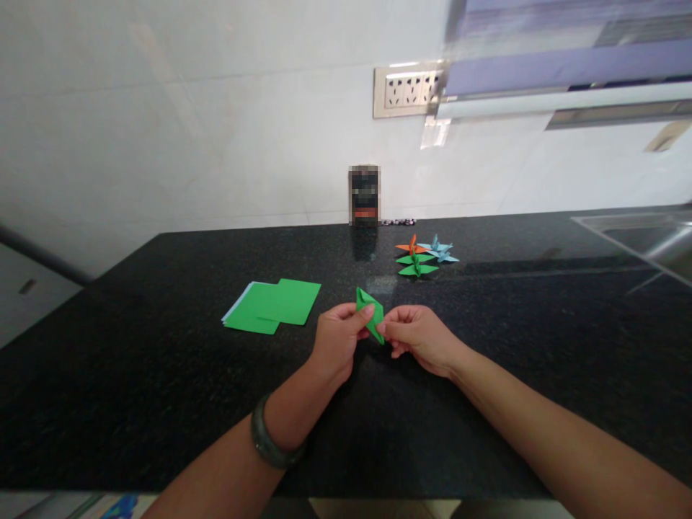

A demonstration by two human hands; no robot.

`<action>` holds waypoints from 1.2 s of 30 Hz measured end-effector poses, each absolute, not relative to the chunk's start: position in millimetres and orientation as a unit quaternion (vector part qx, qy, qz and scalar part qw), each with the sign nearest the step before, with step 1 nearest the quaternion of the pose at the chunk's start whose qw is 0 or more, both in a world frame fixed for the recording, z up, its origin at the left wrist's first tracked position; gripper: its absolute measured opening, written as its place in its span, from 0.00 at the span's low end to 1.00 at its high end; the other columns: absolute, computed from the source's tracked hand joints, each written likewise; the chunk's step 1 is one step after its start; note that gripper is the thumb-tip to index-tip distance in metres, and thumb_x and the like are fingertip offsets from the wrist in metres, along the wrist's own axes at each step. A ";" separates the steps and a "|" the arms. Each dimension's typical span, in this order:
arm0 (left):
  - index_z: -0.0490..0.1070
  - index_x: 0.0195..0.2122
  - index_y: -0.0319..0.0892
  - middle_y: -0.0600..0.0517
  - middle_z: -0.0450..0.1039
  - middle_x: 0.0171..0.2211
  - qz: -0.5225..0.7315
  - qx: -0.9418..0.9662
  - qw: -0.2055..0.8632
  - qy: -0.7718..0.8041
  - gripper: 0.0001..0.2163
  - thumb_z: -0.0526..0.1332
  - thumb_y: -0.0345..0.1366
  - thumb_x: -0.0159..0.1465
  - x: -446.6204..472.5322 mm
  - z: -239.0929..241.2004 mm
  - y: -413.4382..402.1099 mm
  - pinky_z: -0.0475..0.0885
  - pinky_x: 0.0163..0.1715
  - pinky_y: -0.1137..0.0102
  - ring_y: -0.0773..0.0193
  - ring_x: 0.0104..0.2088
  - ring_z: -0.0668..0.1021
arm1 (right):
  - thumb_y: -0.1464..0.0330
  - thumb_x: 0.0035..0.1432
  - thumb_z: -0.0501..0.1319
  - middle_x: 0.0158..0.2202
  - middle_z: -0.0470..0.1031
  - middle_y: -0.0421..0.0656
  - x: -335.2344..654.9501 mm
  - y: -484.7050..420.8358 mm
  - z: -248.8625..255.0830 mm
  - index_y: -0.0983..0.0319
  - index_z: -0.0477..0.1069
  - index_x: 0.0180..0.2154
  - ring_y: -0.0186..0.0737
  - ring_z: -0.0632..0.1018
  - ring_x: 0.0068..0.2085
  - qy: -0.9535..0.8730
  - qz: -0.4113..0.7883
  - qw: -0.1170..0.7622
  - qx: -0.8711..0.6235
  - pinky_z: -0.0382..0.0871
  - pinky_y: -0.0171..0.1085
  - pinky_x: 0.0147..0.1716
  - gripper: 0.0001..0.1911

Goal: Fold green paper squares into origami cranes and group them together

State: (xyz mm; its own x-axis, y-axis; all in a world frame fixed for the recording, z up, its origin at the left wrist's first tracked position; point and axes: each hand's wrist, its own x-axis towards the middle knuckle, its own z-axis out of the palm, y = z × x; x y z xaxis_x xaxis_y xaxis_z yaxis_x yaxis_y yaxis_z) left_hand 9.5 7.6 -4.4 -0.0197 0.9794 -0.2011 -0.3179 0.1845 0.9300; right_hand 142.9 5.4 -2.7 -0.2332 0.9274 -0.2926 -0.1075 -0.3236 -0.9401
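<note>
A small folded piece of green paper (370,311) is held just above the black stone counter (162,346), pinched from both sides. My left hand (338,339) grips its left part with thumb on top. My right hand (419,337) pinches its lower right tip. A dark bangle sits on my left wrist.
A stack of flat green sheets (273,305) lies left of my hands. Three finished paper figures, orange (411,247), blue (440,250) and green (416,264), rest further back. A small dark object (365,194) stands against the wall. A steel sink (654,241) is at the right; a socket strip (408,90) is on the wall.
</note>
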 end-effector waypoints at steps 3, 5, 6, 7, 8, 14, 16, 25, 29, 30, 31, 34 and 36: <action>0.71 0.21 0.36 0.55 0.69 0.18 0.535 0.355 0.608 0.466 0.10 0.68 0.38 0.45 9.1 -4.1 7.8 0.65 0.22 0.73 0.70 0.20 0.70 | 0.69 0.37 0.67 0.15 0.65 0.34 142.2 4.7 -2.4 0.65 0.68 0.19 0.24 0.65 0.15 -0.444 0.658 0.375 -0.480 0.64 0.26 0.13 0.09; 0.71 0.21 0.36 0.54 0.69 0.18 0.538 0.355 0.605 0.467 0.10 0.68 0.38 0.45 8.5 -2.9 8.4 0.65 0.22 0.73 0.70 0.20 0.70 | 0.71 0.38 0.66 0.16 0.66 0.34 142.7 4.1 -2.5 0.65 0.68 0.19 0.24 0.65 0.16 -0.455 0.652 0.369 -0.481 0.64 0.26 0.14 0.07; 0.71 0.21 0.36 0.55 0.69 0.18 0.543 0.353 0.601 0.468 0.10 0.68 0.38 0.45 8.1 -2.1 9.0 0.65 0.22 0.73 0.71 0.20 0.70 | 0.72 0.39 0.65 0.16 0.67 0.34 143.4 3.7 -2.6 0.65 0.69 0.19 0.24 0.65 0.16 -0.461 0.648 0.366 -0.483 0.64 0.26 0.14 0.06; 0.71 0.21 0.36 0.55 0.69 0.18 0.550 0.349 0.596 0.470 0.10 0.68 0.38 0.44 7.5 -1.1 9.8 0.64 0.22 0.74 0.71 0.20 0.70 | 0.72 0.39 0.64 0.16 0.67 0.35 144.4 3.3 -2.7 0.65 0.69 0.19 0.24 0.65 0.16 -0.469 0.645 0.359 -0.486 0.64 0.26 0.14 0.04; 0.71 0.20 0.36 0.55 0.69 0.18 0.559 0.343 0.589 0.472 0.10 0.68 0.38 0.44 6.9 -0.2 10.6 0.64 0.22 0.74 0.72 0.19 0.69 | 0.73 0.40 0.63 0.16 0.67 0.35 145.9 2.9 -2.8 0.65 0.69 0.19 0.24 0.65 0.16 -0.479 0.642 0.349 -0.486 0.64 0.26 0.14 0.03; 0.71 0.21 0.37 0.55 0.69 0.19 0.572 0.333 0.570 0.486 0.11 0.68 0.38 0.44 6.1 1.8 12.3 0.63 0.21 0.75 0.72 0.19 0.69 | 0.71 0.40 0.65 0.18 0.66 0.35 154.3 3.4 1.0 0.65 0.71 0.24 0.24 0.65 0.18 -0.500 0.672 0.298 -0.457 0.65 0.24 0.15 0.05; 0.71 0.20 0.37 0.56 0.68 0.18 0.564 0.348 0.576 0.479 0.11 0.68 0.39 0.45 7.4 1.0 10.5 0.64 0.22 0.74 0.72 0.19 0.69 | 0.65 0.41 0.67 0.19 0.67 0.35 152.4 3.6 1.7 0.65 0.72 0.26 0.24 0.64 0.18 -0.491 0.681 0.312 -0.445 0.65 0.25 0.14 0.10; 0.71 0.21 0.37 0.55 0.69 0.18 0.535 0.372 0.591 0.475 0.10 0.67 0.39 0.46 8.4 -1.2 6.8 0.65 0.24 0.72 0.70 0.20 0.70 | 0.62 0.45 0.64 0.17 0.70 0.38 153.7 3.4 2.9 0.65 0.68 0.18 0.25 0.65 0.16 -0.577 0.623 0.252 -0.465 0.60 0.27 0.16 0.14; 0.72 0.21 0.38 0.55 0.70 0.18 0.504 0.426 0.574 0.485 0.09 0.67 0.39 0.47 7.7 -1.6 6.0 0.64 0.23 0.73 0.70 0.20 0.69 | 0.63 0.46 0.64 0.18 0.67 0.37 169.2 9.7 11.3 0.65 0.72 0.25 0.27 0.64 0.18 -0.639 0.484 0.321 -0.505 0.56 0.28 0.16 0.11; 0.72 0.22 0.38 0.54 0.70 0.18 0.482 0.455 0.574 0.482 0.09 0.66 0.39 0.47 8.0 -2.5 5.1 0.63 0.23 0.74 0.70 0.20 0.69 | 0.63 0.47 0.63 0.19 0.67 0.37 171.5 10.9 12.8 0.64 0.71 0.26 0.28 0.64 0.20 -0.639 0.442 0.372 -0.508 0.57 0.29 0.18 0.10; 0.72 0.22 0.38 0.54 0.70 0.18 0.457 0.486 0.572 0.478 0.09 0.66 0.39 0.47 8.5 -3.7 4.1 0.62 0.22 0.74 0.70 0.20 0.69 | 0.63 0.47 0.63 0.22 0.68 0.38 172.8 11.7 13.7 0.64 0.71 0.27 0.28 0.65 0.21 -0.637 0.432 0.401 -0.496 0.58 0.29 0.19 0.10; 0.70 0.21 0.38 0.55 0.67 0.17 0.397 0.574 0.526 0.485 0.10 0.63 0.41 0.50 9.3 -8.8 1.8 0.58 0.19 0.75 0.71 0.18 0.66 | 0.65 0.46 0.64 0.22 0.67 0.37 173.2 11.9 13.3 0.64 0.70 0.31 0.29 0.65 0.22 -0.661 0.441 0.403 -0.454 0.59 0.30 0.21 0.10; 0.69 0.20 0.39 0.56 0.65 0.16 0.371 0.625 0.464 0.507 0.12 0.61 0.43 0.53 8.9 -11.3 1.2 0.56 0.18 0.75 0.71 0.18 0.65 | 0.67 0.46 0.63 0.22 0.66 0.36 171.8 11.2 11.4 0.64 0.70 0.31 0.28 0.64 0.22 -0.688 0.432 0.379 -0.443 0.58 0.29 0.21 0.09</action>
State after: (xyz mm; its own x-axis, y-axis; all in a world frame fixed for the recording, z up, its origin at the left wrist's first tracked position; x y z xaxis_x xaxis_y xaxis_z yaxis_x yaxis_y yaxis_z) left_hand 8.9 1.2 -11.3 0.2121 0.9772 -0.0061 0.2899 -0.0570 0.9553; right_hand 171.8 11.2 11.4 -0.3210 0.9368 0.1389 0.2815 0.2344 -0.9305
